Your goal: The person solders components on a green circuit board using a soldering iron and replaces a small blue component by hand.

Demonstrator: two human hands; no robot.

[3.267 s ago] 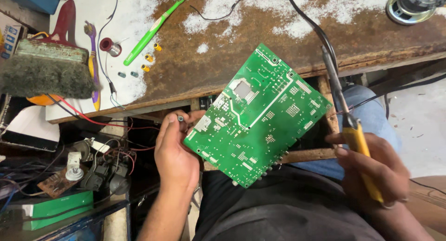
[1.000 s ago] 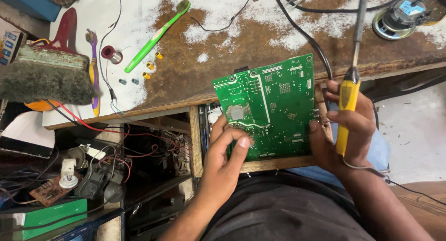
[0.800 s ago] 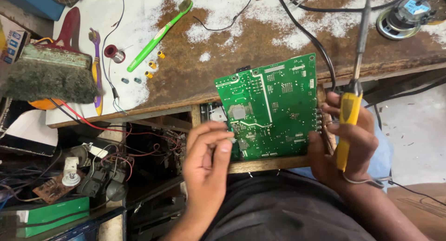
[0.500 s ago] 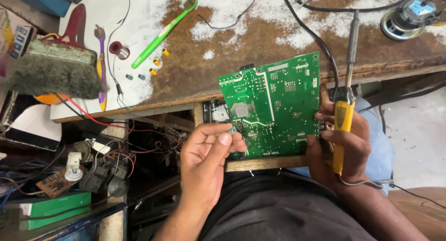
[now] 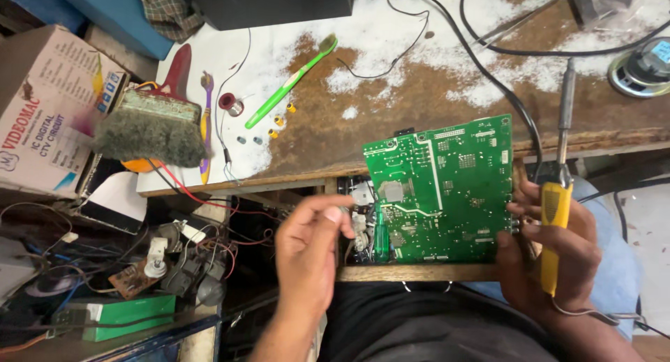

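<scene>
A green circuit board [image 5: 447, 187] is held upright over my lap, in front of the workbench edge. My right hand [image 5: 551, 257] grips the board's right edge and also holds a yellow-handled soldering iron [image 5: 556, 215], its tip pointing up toward the bench. My left hand [image 5: 307, 254] hovers just left of the board, fingers loosely curled, thumb and forefinger close together near the board's lower left corner; whether it pinches something small I cannot tell.
The worn wooden workbench [image 5: 419, 69] carries a green toothbrush [image 5: 293, 79], a wide paintbrush [image 5: 150, 128], a solder spool [image 5: 229, 104], small yellow parts [image 5: 279, 121] and black cables [image 5: 488, 48]. A cardboard box [image 5: 42, 111] sits left. Tangled wires and parts [image 5: 160, 257] fill the lower shelf.
My left hand has let go of the board's left side and pulled back to the left. The right hand keeps the board and iron, with the board now more upright.
</scene>
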